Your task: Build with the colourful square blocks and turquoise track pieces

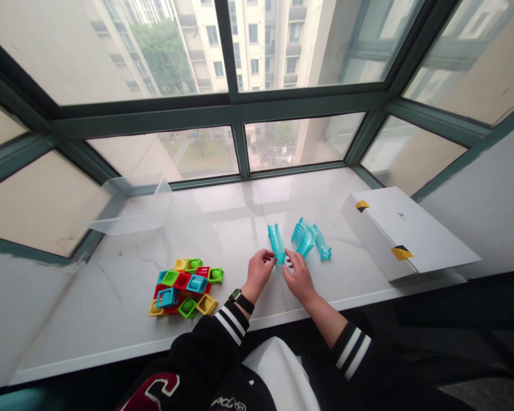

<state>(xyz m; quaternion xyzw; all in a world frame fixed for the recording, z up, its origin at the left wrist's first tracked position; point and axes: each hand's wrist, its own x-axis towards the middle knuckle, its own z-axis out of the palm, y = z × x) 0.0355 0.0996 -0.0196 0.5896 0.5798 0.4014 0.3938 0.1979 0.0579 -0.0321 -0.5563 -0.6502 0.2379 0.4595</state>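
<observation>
A straight, clear turquoise track piece (276, 238) with raised side walls lies lengthwise away from me on the white sill. My left hand (260, 273) pinches its near end from the left. From the right, my right hand (298, 277) has curled fingers at the same end, thumb a little apart from the index finger. The fingertips partly hide that end. Just beyond my right hand lie curved turquoise track pieces (303, 235), close together, and another narrow turquoise piece (322, 242) beside them.
Left of my hands sits a pile of red, green, blue and yellow plastic blocks (182, 281). A clear plastic bin (132, 220) stands at the back left. On the right is a white box (411, 228) with yellow-black tabs. Windows with green frames (308, 103) border the marble-patterned sill (223, 222).
</observation>
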